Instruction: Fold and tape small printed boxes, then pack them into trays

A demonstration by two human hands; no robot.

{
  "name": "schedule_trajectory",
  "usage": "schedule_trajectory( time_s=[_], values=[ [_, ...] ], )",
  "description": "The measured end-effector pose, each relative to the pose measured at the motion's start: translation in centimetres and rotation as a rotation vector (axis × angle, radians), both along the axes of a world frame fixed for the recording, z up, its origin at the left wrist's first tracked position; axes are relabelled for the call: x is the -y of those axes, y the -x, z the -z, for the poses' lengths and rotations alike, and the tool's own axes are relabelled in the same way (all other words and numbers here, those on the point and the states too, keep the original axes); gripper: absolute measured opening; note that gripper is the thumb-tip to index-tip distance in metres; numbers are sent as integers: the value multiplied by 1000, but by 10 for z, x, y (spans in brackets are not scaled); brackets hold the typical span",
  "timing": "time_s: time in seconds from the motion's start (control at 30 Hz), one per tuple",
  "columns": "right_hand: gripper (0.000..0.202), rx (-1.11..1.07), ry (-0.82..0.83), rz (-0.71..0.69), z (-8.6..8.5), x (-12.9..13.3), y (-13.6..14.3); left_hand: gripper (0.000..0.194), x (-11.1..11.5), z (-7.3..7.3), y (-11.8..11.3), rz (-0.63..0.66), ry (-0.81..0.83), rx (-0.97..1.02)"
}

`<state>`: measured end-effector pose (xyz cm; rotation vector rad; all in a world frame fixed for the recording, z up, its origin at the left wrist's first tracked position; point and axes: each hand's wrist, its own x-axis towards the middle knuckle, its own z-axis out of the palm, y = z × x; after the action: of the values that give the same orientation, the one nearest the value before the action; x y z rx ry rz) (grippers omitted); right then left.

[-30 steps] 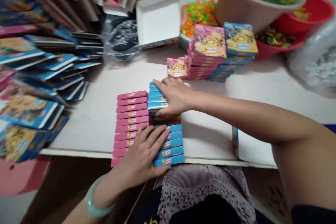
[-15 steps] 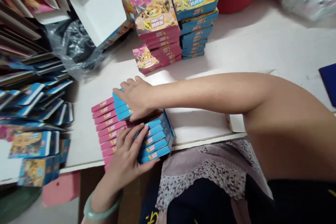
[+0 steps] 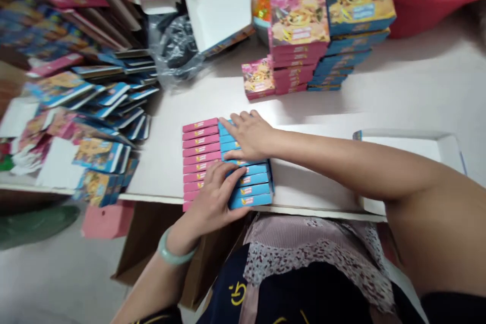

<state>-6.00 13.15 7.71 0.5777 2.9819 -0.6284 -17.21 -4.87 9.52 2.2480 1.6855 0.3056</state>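
Two rows of small thin boxes stand on edge side by side at the front of the table. Pink boxes (image 3: 200,147) form the left row and blue boxes (image 3: 253,190) the right one. My left hand (image 3: 214,195), with a pale green bangle on its wrist, grips the near part of the blue row, its thumb along the nearest box. Over the far part of that row lies my right hand (image 3: 253,136), fingers curled across the far end and thumb on the boxes' edges. My hands hide part of both rows.
Stacked pink boxes (image 3: 299,20) and blue boxes (image 3: 359,2) stand behind. An open white carton (image 3: 220,7) leans at the back; a white tray (image 3: 413,144) lies under my right forearm. Loose boxes (image 3: 98,154) pile up left. A red basin (image 3: 425,15) holds wrapped pieces.
The view has swung left, so the things appear further right. The gap in the blue row has closed, its far and near parts now pushed together under my hands.
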Motion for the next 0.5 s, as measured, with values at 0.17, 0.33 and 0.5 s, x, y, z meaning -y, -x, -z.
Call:
schedule_trajectory(
  time_s=[0.17, 0.33, 0.5],
  values=[
    [81, -105, 54, 23, -4, 8, -14, 88, 18, -2, -1, 47, -58, 6],
    [89, -222, -23, -35, -9, 60, -53, 104, 57, -2, 4, -101, -58, -64],
    [98, -161, -145, -82, 11, 96, -63, 90, 65, 15, 2, -219, 13, -90]
  ],
)
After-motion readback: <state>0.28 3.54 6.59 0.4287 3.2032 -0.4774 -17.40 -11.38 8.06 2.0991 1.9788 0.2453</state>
